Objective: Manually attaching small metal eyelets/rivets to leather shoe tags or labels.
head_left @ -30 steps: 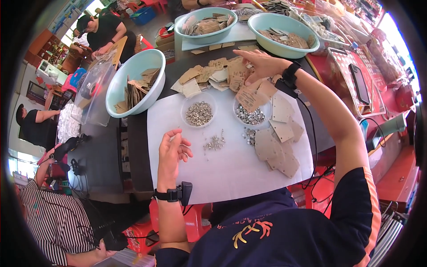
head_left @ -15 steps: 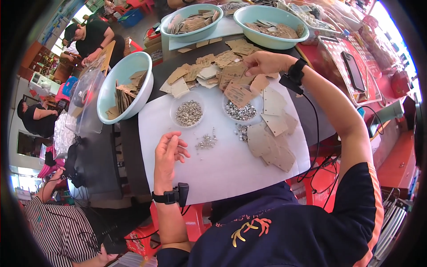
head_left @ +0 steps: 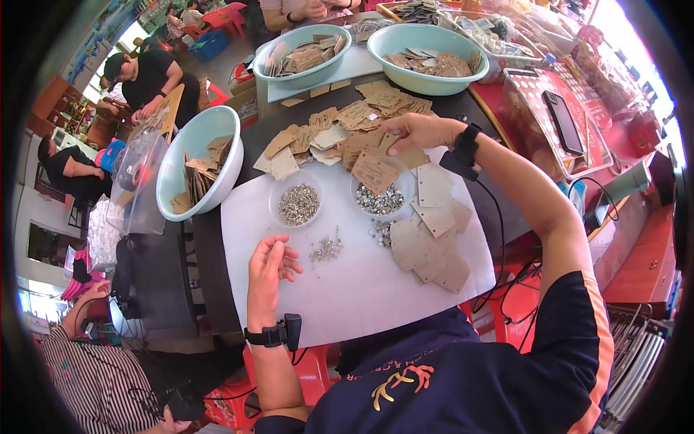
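Brown cards (head_left: 356, 116) lie heaped at the right hand (head_left: 425, 132).

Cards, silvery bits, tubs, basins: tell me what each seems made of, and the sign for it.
Cards: probably cardboard, matte; flat, tan to greyish, with small holes.
Silvery bits: likely metal, shiny; bright glints, though plated plastic would look similar.
Tubs: apparently clear plastic, smooth; see-through walls.
Basins: seemingly plastic, with a soft sheen; even pale blue-green colour.

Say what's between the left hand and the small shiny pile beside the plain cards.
Head view: a loose scatter of small silvery pieces lies on the white sheet between the left hand and that pile.
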{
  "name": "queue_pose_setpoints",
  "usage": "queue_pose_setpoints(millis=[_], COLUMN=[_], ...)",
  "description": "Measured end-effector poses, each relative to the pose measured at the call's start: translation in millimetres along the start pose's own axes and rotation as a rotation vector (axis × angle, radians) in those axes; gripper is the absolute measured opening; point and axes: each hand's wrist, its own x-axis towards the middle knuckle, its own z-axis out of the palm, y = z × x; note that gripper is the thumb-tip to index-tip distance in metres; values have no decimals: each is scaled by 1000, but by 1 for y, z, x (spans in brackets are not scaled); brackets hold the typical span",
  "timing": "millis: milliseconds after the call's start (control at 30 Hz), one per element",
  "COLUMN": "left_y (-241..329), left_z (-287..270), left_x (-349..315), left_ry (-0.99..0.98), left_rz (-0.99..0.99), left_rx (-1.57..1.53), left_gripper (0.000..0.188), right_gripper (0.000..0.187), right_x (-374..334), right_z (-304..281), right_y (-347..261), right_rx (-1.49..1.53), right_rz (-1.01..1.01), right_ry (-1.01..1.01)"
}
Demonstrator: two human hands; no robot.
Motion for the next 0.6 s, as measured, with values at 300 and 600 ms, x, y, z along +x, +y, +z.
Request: queue_pose_setpoints(millis=[300, 600], left_y=[1, 4], left_z=[-5, -3], left_x=[-4, -9], left_ry=[43, -62], left_rz=[-10, 82], left_rx=[-9, -17], left_gripper=[29, 28], right_gripper=[34, 31], right_x=[-4, -25], right_z=[1, -30], right_y=[-23, -49], right_rx=[-312, 51], right_rz=[-1, 117], right_ry=[152, 330])
